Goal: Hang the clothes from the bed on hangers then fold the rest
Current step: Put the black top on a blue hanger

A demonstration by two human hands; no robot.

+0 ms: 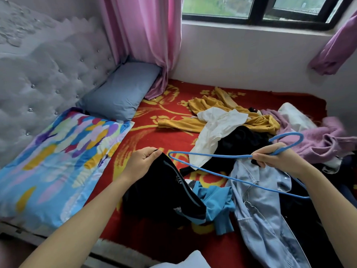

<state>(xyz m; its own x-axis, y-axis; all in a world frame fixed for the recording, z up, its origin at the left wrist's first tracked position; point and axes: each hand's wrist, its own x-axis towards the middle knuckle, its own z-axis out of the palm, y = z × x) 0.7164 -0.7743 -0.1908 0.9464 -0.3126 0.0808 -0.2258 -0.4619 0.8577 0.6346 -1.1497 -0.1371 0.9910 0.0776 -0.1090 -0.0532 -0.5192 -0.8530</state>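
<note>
Fingers [152, 151] of the left hand [143, 161] pinch the collar edge of a black garment [162, 198] with blue trim, while the right hand [274, 159] closes around the neck of a blue hanger [208, 155] just below its hook, as a person sorts laundry on a bed covered by a red and yellow blanket [166, 132]. Against the grey tufted headboard [38, 74] lie 2 pillows, 1 multicoloured [58, 161] and 1 plain blue-grey [121, 91]. The black garment rests low on the blanket between the arms, the hanger held just above and to its right. Beyond it sits a loose heap: 1 pale denim piece [260, 209], 1 mustard top [222, 117], 1 cream garment [214, 132], 1 lilac knit [318, 140] and at least 1 more dark item; an exact total cannot be counted. Only 1 hanger is visible. The black garment looks light, soft and limp, so it will likely sag unless held open at the neck or shoulders; the thin hanger appears rigid and light, best gripped near the hook.
</note>
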